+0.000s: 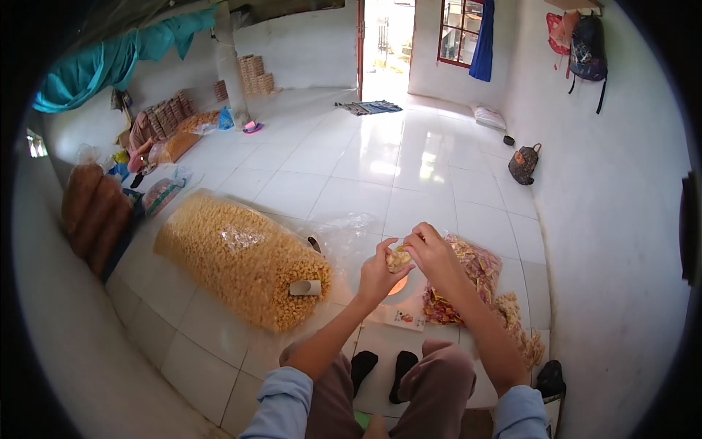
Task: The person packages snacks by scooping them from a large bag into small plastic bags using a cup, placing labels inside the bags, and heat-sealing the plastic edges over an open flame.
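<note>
My left hand (378, 275) is wrapped round a small clear packet of pale yellow snack pieces (398, 259), held up over the floor. At the packet's top edge, the fingers of my right hand (430, 252) are pinched together. Below the hands, an orange round thing (398, 284) is partly hidden. To the left lies a large clear bag of yellow snack pieces (234, 252), with a pale scoop (305, 288) at its open end. On the right, a bag of red and yellow wrappers (474, 272) rests beside my right forearm.
A white printed box (395, 317) lies near my feet. Beige strands (512, 314) are heaped at the right. Another person (140, 139) sits at the far left near stacked packs (170, 113). A patterned bag (524, 164) leans by the right wall.
</note>
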Available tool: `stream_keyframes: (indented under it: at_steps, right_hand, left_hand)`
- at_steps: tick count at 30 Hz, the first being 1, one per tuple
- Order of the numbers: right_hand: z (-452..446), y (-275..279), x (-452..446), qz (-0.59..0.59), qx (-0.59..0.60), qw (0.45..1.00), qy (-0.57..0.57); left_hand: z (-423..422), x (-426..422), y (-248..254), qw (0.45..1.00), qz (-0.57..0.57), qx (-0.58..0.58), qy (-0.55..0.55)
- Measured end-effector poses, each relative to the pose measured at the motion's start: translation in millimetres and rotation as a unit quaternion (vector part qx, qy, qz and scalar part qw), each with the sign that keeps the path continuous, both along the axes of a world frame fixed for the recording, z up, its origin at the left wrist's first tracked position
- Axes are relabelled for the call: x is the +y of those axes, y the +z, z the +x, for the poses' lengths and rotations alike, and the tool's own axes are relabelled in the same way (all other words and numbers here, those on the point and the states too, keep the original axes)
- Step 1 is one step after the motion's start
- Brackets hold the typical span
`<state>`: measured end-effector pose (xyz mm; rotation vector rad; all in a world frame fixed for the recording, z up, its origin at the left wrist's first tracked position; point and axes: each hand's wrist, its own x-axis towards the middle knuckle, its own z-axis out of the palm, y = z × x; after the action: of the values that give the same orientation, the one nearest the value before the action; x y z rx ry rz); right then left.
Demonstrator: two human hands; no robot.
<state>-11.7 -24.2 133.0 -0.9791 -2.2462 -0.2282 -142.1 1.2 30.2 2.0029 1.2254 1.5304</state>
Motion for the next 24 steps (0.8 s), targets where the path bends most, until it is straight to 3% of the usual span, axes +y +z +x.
stream_keyframes:
  at_steps: [12, 15, 17, 24]
  right_hand:
    - [-27.5, -51.3, 32.0, -0.040, 0.165, 0.985, 0.020]
    - [-23.3, -43.7, 34.4, -0.150, 0.238, 0.959, -0.022]
    - [-16.5, -52.4, 40.6, -0.094, 0.189, 0.977, 0.014]
    - [-8.6, -59.5, 41.9, -0.042, 0.043, 0.997, -0.045]
  left_hand:
    - [-19.0, 24.6, -20.7, 0.998, -0.037, 0.021, 0.053]
    - [-16.6, 26.9, -19.7, 1.000, -0.013, -0.004, 0.022]
    - [-14.8, 23.1, -16.1, 0.997, -0.065, 0.037, 0.011]
    - [-8.2, 25.5, -25.7, 0.999, -0.034, 0.033, -0.013]
